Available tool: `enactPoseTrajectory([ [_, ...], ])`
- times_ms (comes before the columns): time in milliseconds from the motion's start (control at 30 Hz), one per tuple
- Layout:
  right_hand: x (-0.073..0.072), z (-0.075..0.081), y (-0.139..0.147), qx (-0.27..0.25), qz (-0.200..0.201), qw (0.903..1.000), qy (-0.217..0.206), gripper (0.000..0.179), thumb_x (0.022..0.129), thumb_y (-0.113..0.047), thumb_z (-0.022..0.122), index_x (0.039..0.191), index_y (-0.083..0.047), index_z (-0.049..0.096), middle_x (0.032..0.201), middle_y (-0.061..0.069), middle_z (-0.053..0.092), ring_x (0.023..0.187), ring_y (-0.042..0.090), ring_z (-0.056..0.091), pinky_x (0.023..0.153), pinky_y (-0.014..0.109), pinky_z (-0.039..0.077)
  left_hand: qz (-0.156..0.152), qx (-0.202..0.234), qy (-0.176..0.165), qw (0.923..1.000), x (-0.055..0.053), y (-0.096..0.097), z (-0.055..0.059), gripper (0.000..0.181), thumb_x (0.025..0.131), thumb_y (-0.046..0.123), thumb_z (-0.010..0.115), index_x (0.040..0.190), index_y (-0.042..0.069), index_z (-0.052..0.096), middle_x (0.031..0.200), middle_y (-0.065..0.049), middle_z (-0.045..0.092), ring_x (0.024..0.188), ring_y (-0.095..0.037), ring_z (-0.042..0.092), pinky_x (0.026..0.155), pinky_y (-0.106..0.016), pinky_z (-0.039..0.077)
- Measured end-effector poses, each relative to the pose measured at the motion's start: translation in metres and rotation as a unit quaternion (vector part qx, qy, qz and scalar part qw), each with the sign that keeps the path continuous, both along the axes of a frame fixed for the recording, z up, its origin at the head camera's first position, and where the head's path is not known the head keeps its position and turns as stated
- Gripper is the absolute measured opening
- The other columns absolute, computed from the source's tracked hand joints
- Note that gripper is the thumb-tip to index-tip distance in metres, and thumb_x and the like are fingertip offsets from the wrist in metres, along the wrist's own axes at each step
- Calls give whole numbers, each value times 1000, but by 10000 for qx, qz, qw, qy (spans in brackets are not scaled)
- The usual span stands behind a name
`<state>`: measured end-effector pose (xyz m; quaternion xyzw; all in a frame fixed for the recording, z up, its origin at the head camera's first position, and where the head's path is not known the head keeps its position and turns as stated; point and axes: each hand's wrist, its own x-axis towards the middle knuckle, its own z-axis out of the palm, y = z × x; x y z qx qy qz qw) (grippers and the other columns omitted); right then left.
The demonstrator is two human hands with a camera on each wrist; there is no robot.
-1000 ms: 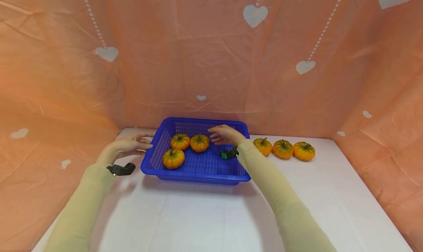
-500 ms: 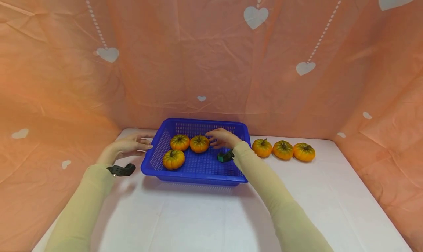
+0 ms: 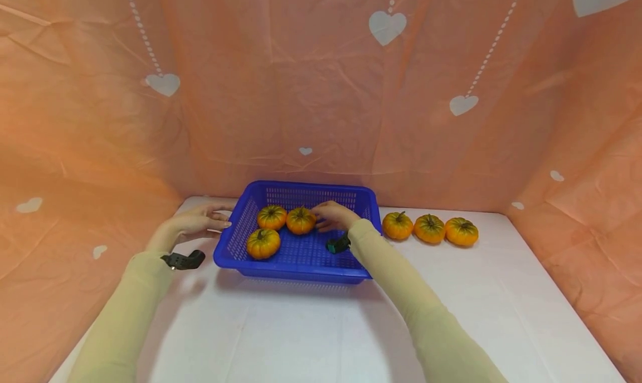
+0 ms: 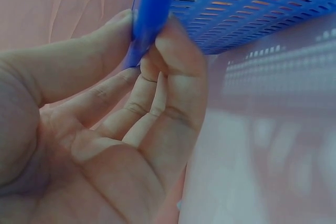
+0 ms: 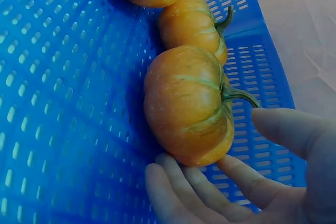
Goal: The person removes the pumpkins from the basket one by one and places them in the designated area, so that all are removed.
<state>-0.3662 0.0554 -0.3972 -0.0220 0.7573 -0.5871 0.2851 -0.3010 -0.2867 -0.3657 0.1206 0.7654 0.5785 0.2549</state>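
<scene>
Blue rim (image 4: 157, 3) sits pinched in the left hand (image 3: 194, 222), we judge, to steady the basket (image 3: 301, 269); the right hand (image 3: 335, 214) lies spread beside a pumpkin (image 3: 300, 222).

The left sleeve (image 3: 120, 310) and right sleeve (image 3: 413, 299) are long, plain and pale yellow-green, close-fitting, softly creased and gathered at the wrists. On the left wrist sits a curved black mount (image 3: 188, 260) with a tiny bright spot at its near edge, perhaps a screw. The right wrist has a black unit (image 3: 339, 243) with a teal patch. The left hand (image 3: 194, 222) and right hand (image 3: 337, 215) are bare.
</scene>
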Motion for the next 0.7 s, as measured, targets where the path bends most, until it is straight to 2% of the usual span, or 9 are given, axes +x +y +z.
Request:
enactPoseTrajectory([
  [233, 1, -3, 0, -173, -80, 9998, -75, 40, 98, -10, 52, 133, 7, 46, 126, 21, 48, 116, 39, 53, 96, 44, 46, 45, -29, -41, 10000, 1, 0, 1, 59, 96, 2, 52, 145, -10, 21, 120, -24, 57, 97, -22, 63, 85, -38, 52],
  [700, 2, -4, -3, 7, 59, 9999, -83, 36, 94, -11, 60, 126, 6, 55, 127, 21, 54, 107, 35, 59, 92, 43, 49, -21, 8, -26, 10000, 0, -1, 1, 60, 96, 2, 53, 145, -10, 20, 119, -24, 57, 97, -23, 63, 85, -38, 52],
])
